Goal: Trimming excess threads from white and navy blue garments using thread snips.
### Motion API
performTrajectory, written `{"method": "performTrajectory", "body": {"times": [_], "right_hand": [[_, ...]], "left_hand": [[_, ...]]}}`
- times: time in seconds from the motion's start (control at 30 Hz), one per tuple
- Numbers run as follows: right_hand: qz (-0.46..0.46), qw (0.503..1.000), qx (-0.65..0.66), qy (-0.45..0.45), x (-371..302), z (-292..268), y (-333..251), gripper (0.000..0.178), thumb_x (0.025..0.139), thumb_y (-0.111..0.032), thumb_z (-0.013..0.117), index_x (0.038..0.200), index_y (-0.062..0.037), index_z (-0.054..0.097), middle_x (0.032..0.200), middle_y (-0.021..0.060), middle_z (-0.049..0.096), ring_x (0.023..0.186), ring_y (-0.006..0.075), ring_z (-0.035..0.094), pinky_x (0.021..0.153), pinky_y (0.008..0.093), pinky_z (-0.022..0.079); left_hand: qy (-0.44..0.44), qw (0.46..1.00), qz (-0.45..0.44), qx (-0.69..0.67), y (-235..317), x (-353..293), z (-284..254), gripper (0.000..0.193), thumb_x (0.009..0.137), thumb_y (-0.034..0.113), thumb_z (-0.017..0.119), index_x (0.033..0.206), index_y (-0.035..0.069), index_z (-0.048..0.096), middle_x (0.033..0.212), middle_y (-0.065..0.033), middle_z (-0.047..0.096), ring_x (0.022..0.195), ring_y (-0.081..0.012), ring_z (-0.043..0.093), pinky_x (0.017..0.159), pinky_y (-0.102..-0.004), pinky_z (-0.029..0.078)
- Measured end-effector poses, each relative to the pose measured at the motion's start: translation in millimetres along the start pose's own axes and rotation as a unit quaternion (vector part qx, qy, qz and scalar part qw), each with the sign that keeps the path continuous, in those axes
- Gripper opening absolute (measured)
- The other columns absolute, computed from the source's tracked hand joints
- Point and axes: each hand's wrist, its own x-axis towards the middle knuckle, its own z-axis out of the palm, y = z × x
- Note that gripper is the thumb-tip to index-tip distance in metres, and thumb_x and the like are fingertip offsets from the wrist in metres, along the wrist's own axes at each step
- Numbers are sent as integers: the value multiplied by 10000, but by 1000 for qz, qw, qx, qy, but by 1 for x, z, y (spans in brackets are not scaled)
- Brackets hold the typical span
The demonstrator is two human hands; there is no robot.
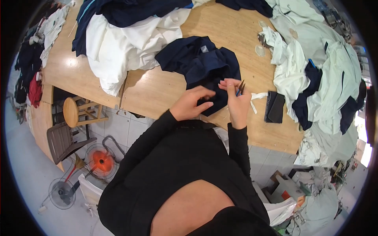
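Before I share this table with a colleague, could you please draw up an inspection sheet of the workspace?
Surface: wooden table, bare wood showing between piles of clothes.
Work items: navy garment, lying bunched in front of the person; small snips, in hand.
Clutter: white cloth heaped at left; pale garments piled at right; dark folded item and white strip near the right hand.
Hands: right hand holds the snips; left hand has curled fingers at the garment, grip unclear.
Cables: none clearly made out.
Surroundings: round stool, brown chair and orange-centred fan at left.
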Motion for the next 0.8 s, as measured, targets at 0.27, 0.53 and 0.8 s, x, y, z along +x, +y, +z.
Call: {"method": "performTrajectory", "body": {"times": [0.27, 0.53, 0.8], "right_hand": [[15, 996, -65, -60, -19, -2, 14, 216, 1087, -133, 673, 1146, 65, 740, 1067, 120, 777, 992, 162, 736, 945, 297, 577], [66, 996, -36, 47, -13, 6, 20, 370, 1026, -124, 768, 1287, 114, 658, 1189, 155, 723, 1073, 192, 684, 945, 327, 555], [54, 996, 15, 73, -17, 0, 7, 281, 1034, -208, 778, 1169, -7, 635, 977, 22, 664, 771, 89, 575, 646, 264, 468]], "left_hand": [[147, 946, 79, 279, -19, 18, -28, 768, 713, 182, 891, 1407, 47, 592, 1263, -193, 641, 1159, -420, 592, 1011, -509, 465], [65, 951, 178, 244, -11, 19, 26, 268, 798, 82, 763, 1051, 22, 697, 969, -110, 591, 917, -325, 614, 766, -410, 537], [69, 990, 115, 45, -32, -6, 4, 286, 959, 159, 797, 1223, 61, 741, 984, -78, 717, 933, -256, 684, 825, -344, 554]]}}
